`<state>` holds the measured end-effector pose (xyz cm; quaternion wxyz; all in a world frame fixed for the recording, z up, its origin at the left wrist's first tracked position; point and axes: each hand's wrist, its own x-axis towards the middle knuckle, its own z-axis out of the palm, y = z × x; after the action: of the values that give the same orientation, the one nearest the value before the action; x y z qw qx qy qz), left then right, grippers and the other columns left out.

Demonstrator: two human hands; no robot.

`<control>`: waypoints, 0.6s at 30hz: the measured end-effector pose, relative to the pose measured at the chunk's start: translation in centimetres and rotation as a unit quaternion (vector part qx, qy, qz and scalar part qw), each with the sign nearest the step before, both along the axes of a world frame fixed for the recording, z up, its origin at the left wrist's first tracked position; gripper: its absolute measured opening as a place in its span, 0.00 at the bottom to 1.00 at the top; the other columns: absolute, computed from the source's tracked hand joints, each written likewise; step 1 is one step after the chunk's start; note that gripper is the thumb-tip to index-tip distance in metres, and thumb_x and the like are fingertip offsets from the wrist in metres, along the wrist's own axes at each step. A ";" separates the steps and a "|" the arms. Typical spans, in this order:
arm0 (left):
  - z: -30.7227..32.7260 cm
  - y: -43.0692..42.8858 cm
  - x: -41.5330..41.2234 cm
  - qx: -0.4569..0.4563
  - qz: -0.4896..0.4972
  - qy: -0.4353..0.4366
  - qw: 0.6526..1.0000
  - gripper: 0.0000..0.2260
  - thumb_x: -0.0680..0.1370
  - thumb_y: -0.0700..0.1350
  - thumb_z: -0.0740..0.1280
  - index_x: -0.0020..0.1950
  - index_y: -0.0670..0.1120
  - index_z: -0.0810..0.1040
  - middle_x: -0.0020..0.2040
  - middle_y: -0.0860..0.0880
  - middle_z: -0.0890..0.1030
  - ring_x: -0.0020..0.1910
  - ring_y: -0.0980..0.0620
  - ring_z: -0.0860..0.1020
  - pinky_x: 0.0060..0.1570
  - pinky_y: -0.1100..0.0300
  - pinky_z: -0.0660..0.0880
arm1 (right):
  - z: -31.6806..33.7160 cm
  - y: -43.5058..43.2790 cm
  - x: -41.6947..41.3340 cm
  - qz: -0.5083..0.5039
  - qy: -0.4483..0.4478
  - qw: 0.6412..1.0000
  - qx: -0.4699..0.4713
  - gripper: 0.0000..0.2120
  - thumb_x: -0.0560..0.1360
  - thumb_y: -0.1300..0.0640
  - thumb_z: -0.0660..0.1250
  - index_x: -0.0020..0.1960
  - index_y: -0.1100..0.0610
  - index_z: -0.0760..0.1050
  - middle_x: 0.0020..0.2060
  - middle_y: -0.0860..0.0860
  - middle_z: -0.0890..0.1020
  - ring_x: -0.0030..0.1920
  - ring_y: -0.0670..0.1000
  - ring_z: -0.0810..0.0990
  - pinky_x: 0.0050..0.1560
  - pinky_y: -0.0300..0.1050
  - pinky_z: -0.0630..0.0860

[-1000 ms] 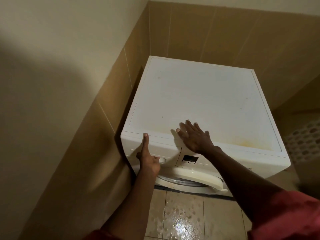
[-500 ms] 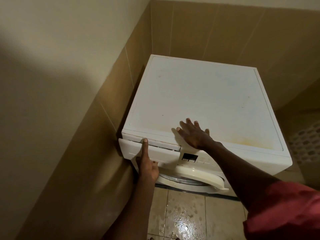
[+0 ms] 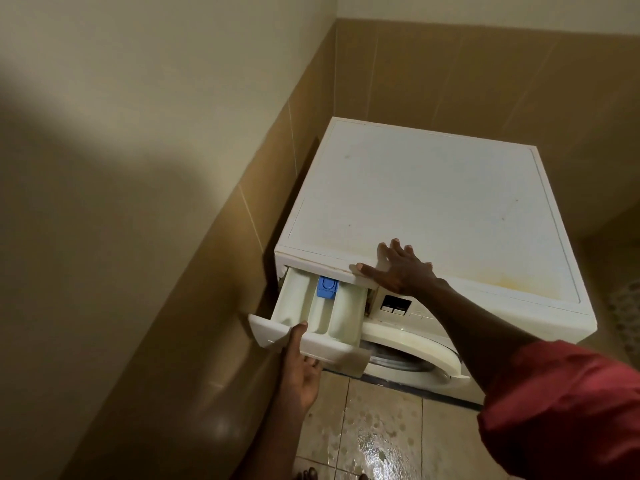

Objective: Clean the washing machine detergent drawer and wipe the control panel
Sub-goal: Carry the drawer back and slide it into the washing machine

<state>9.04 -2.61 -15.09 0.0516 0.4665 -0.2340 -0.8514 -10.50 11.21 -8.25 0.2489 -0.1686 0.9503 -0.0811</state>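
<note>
Detergent drawer (image 3: 311,320): lower centre of the frame, slid well out of the upper left corner of the washing machine's front; a second ago it was flush, half a second ago only cracked open.
Left hand (image 3: 299,370): grips the drawer's front panel, thumb over its top rim and fingers curled beneath it.
Compartments: three pale troughs now lie bare, the middle one carrying a blue cap (image 3: 326,287) at its far end; how dirty they are I cannot tell.
Control panel (image 3: 394,304): just right of the drawer slot, dark display and two buttons showing, not yet wiped.
Right hand (image 3: 403,271): flat on the front edge of the washing machine top (image 3: 433,202), fingers spread wide and holding nothing, bracing in the same spot as before.
Meaning: the opening step looks nearly done. Next is probably freeing the drawer fully or cleaning it in place. No cloth is in view.
</note>
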 end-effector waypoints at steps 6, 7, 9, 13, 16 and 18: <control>0.6 -0.3 1.4 0.003 -0.008 0.010 1.000 0.21 0.76 0.43 0.69 0.67 0.46 0.68 0.61 0.36 0.75 0.65 0.37 0.74 0.69 0.41 0.68 | 0.6 0.6 0.7 0.010 -0.013 1.000 0.008 0.47 0.69 0.24 0.46 0.79 0.51 0.46 0.79 0.53 0.44 0.79 0.58 0.44 0.72 0.71 0.51; 0.7 -0.3 1.4 -0.002 -0.007 0.009 1.000 0.21 0.76 0.43 0.69 0.67 0.46 0.67 0.60 0.37 0.75 0.64 0.38 0.74 0.69 0.41 0.68 | 0.6 0.6 0.8 0.008 -0.016 1.000 0.009 0.47 0.69 0.24 0.46 0.79 0.51 0.46 0.79 0.53 0.43 0.79 0.58 0.44 0.72 0.71 0.51; 0.7 -0.3 1.5 -0.005 -0.005 0.009 1.000 0.22 0.76 0.42 0.69 0.68 0.47 0.67 0.62 0.36 0.75 0.64 0.38 0.74 0.69 0.40 0.68 | 0.5 0.6 0.9 0.010 -0.015 1.000 0.009 0.46 0.71 0.24 0.47 0.79 0.51 0.46 0.79 0.52 0.43 0.79 0.57 0.44 0.72 0.70 0.51; 0.0 -0.5 2.0 0.002 -0.014 0.028 1.000 0.28 0.73 0.44 0.71 0.71 0.47 0.66 0.69 0.36 0.71 0.67 0.37 0.72 0.69 0.40 0.67 | 0.5 0.7 1.1 0.017 -0.006 1.000 0.010 0.45 0.72 0.25 0.47 0.79 0.51 0.48 0.79 0.52 0.45 0.79 0.57 0.46 0.71 0.70 0.53; 0.1 -0.6 2.1 -0.002 -0.016 0.029 0.999 0.39 0.66 0.49 0.73 0.75 0.48 0.62 0.69 0.38 0.71 0.67 0.37 0.72 0.68 0.40 0.69 | 0.4 0.8 0.9 0.014 -0.017 1.000 0.011 0.45 0.72 0.25 0.47 0.79 0.51 0.46 0.79 0.53 0.44 0.79 0.58 0.45 0.71 0.71 0.51; 0.1 -0.8 1.8 -0.008 -0.010 0.034 0.999 0.39 0.68 0.50 0.73 0.76 0.47 0.61 0.68 0.37 0.72 0.65 0.38 0.74 0.68 0.40 0.69 | 0.4 0.8 0.9 0.013 -0.023 1.000 0.010 0.45 0.72 0.25 0.47 0.79 0.51 0.46 0.79 0.53 0.43 0.79 0.58 0.44 0.72 0.71 0.50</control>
<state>10.81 -3.41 -14.94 0.0545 0.4346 -0.2435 -0.8654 -9.60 12.00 -7.86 0.2729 -0.1763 0.9430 -0.0723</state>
